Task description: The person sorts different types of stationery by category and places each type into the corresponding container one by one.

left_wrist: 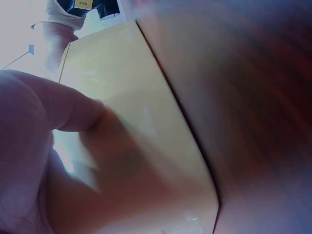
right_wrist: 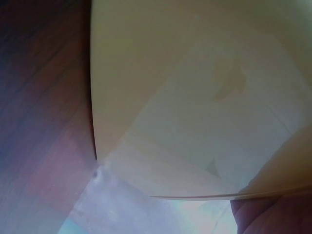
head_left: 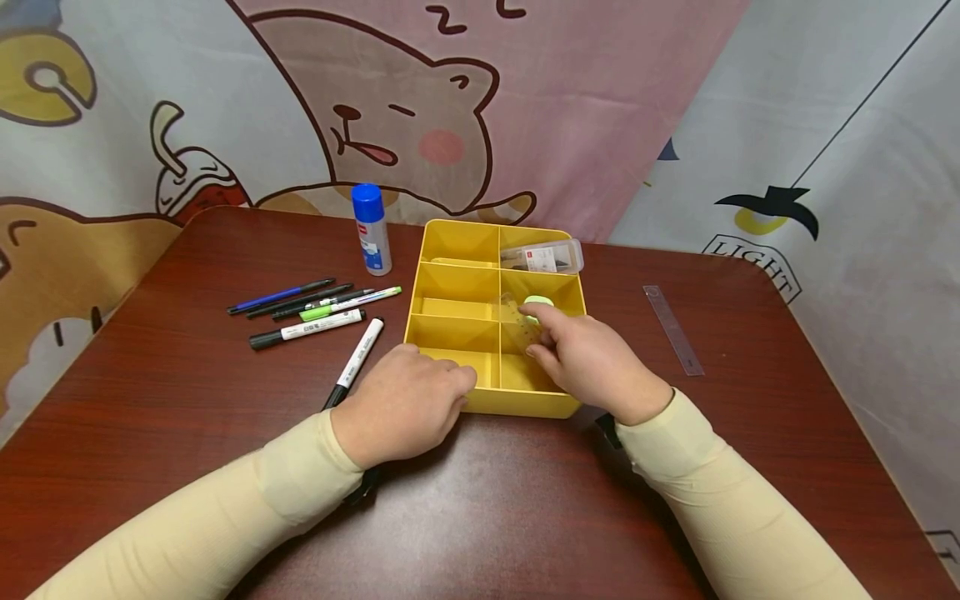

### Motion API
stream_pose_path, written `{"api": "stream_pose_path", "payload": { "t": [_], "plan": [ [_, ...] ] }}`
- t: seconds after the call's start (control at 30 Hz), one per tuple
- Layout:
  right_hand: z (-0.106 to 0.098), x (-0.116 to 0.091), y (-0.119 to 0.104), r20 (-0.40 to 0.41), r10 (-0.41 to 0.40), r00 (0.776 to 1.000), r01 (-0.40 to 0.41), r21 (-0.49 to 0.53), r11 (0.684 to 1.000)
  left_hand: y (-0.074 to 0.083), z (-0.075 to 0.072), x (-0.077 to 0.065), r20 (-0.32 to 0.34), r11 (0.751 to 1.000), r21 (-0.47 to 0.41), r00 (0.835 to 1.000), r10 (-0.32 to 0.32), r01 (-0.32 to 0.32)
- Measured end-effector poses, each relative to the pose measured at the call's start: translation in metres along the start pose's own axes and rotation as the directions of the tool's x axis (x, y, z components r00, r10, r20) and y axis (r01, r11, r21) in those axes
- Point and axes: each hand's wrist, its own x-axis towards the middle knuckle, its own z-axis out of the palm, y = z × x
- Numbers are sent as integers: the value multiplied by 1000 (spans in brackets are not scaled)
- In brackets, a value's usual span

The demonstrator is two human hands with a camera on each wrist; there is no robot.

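Centre of the head view: right hand (head_left: 596,358) pinches a clear plastic piece (head_left: 516,322) over the yellow organizer (head_left: 517,403); I'd tilt it past the divider (head_left: 499,367). Left-wrist view, left side: left hand (left_wrist: 34,117) grips the organizer; I'd brace lightly. Right-wrist view: grip hidden.
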Motion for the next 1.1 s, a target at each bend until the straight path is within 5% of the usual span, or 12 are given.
{"api": "stream_pose_path", "payload": {
  "t": [1.1],
  "plan": [
    [0, 0, 0, -5, -6, 1000, 6, -17, 1000, 0, 0, 0, -13, 1000, -7, 1000, 9, -9]
  ]
}}
